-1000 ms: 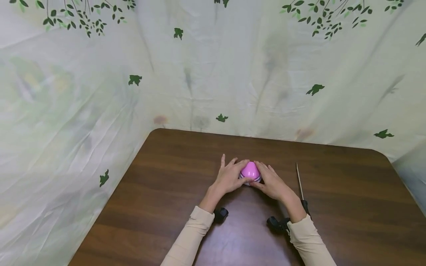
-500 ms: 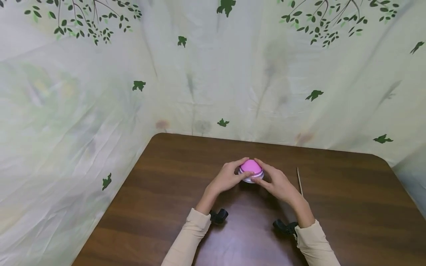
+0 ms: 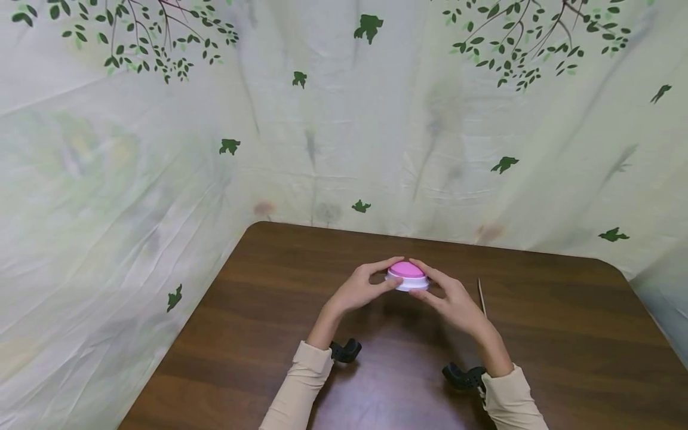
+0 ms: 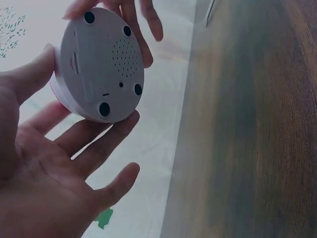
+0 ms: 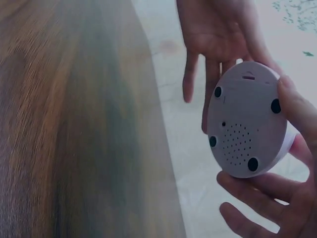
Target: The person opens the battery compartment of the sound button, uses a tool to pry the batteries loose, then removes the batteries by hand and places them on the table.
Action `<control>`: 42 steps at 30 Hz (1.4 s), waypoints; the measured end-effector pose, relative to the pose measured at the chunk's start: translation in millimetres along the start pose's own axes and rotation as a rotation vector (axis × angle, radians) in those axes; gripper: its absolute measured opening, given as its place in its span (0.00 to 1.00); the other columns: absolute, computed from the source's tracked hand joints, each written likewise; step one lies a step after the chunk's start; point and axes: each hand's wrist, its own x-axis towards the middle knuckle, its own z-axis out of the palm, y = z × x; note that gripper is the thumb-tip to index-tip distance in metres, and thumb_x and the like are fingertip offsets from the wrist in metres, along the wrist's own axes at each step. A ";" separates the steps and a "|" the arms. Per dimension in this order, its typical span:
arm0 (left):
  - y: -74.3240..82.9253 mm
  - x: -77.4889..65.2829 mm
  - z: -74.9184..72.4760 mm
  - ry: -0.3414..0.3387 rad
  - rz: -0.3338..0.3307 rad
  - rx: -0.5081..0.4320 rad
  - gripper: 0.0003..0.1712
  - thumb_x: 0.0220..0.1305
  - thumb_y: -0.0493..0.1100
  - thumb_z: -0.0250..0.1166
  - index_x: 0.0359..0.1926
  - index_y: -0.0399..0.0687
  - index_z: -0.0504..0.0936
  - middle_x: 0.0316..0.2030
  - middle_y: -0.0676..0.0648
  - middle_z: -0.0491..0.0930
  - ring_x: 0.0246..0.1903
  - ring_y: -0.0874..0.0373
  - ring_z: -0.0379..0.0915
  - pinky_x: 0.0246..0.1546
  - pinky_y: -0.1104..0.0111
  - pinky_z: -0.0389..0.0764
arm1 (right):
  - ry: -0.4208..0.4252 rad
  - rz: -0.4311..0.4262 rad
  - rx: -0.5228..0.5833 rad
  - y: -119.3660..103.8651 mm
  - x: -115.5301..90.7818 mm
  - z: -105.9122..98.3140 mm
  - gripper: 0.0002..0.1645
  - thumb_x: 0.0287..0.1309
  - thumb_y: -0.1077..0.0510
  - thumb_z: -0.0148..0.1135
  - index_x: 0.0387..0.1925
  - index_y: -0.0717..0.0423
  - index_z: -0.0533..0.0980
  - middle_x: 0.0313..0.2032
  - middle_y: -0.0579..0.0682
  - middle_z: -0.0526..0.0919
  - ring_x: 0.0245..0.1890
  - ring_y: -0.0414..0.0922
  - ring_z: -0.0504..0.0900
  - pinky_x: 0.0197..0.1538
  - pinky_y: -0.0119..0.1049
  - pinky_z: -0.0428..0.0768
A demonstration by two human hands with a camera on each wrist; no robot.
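Note:
A round push button point(image 3: 407, 270) with a pink domed top and white base is held up off the table between both hands. My left hand point(image 3: 359, 289) grips its left side, thumb at the near edge and fingers around the far side. On the opposite side, my right hand point(image 3: 450, 303) holds it in much the same way. Both wrist views show the button's white underside point(image 4: 101, 64), with dark round feet, a patch of small speaker holes and a small cover. In the right wrist view the underside point(image 5: 242, 109) faces the camera too.
A thin metal shaft point(image 3: 481, 297) lies on the brown wooden table point(image 3: 269, 334) beyond my right forearm, its lower end hidden by the arm. Black wrist devices point(image 3: 346, 351) sit on both wrists. A leaf-printed cloth point(image 3: 398, 137) hangs behind the table.
Both hands have raised the button from low over the table and tipped it, so more of its white base shows. The right forearm now covers the black handle of the metal-shafted tool.

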 end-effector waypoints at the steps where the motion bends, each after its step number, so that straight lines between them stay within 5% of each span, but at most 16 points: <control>1: -0.8 0.2 -0.3 -0.013 0.003 -0.026 0.31 0.74 0.51 0.64 0.75 0.57 0.71 0.71 0.47 0.74 0.66 0.52 0.75 0.66 0.53 0.77 | -0.006 0.013 0.030 0.8 -1.0 -1.0 0.37 0.70 0.53 0.66 0.77 0.42 0.66 0.71 0.55 0.75 0.57 0.52 0.85 0.59 0.46 0.84; 6: -1.9 2.1 1.2 -0.046 0.023 -0.163 0.28 0.77 0.50 0.62 0.74 0.63 0.72 0.72 0.51 0.73 0.63 0.57 0.76 0.61 0.64 0.79 | -0.048 0.061 0.214 3.3 -3.3 -9.2 0.32 0.77 0.54 0.56 0.78 0.36 0.63 0.71 0.53 0.74 0.58 0.51 0.84 0.57 0.32 0.82; 13: -3.9 4.8 3.3 -0.072 0.039 -0.242 0.26 0.79 0.46 0.58 0.74 0.59 0.72 0.73 0.52 0.73 0.71 0.56 0.68 0.68 0.58 0.75 | -0.109 0.108 0.354 4.7 -5.5 -22.1 0.29 0.82 0.53 0.46 0.79 0.42 0.61 0.70 0.60 0.74 0.51 0.52 0.88 0.52 0.47 0.86; 17: -5.5 5.1 3.2 -0.074 0.046 -0.271 0.25 0.80 0.45 0.57 0.74 0.57 0.72 0.72 0.51 0.74 0.72 0.57 0.67 0.70 0.57 0.72 | -0.144 0.126 0.415 5.3 -5.8 -24.1 0.30 0.84 0.52 0.41 0.81 0.45 0.57 0.60 0.67 0.81 0.46 0.57 0.90 0.49 0.52 0.88; 26: -5.6 6.3 2.9 -0.104 0.064 -0.277 0.27 0.81 0.46 0.54 0.77 0.58 0.69 0.73 0.56 0.73 0.71 0.61 0.68 0.72 0.59 0.70 | -0.173 0.167 0.469 10.5 -5.5 -25.8 0.30 0.85 0.49 0.35 0.81 0.51 0.57 0.37 0.68 0.88 0.34 0.64 0.89 0.37 0.53 0.88; 33: -4.1 8.5 3.8 -0.125 0.109 -0.325 0.27 0.82 0.42 0.51 0.77 0.51 0.66 0.76 0.53 0.68 0.74 0.59 0.64 0.71 0.62 0.72 | -0.158 0.170 0.489 14.5 -4.8 -26.8 0.33 0.85 0.50 0.37 0.76 0.71 0.59 0.24 0.60 0.88 0.24 0.51 0.90 0.30 0.45 0.87; 42: -3.6 7.8 1.8 -0.120 0.047 -0.395 0.26 0.83 0.45 0.50 0.78 0.53 0.67 0.75 0.49 0.69 0.66 0.61 0.72 0.61 0.65 0.78 | -0.080 0.028 0.487 9.1 -3.8 -20.5 0.29 0.85 0.55 0.37 0.78 0.61 0.59 0.24 0.70 0.84 0.16 0.53 0.84 0.21 0.45 0.80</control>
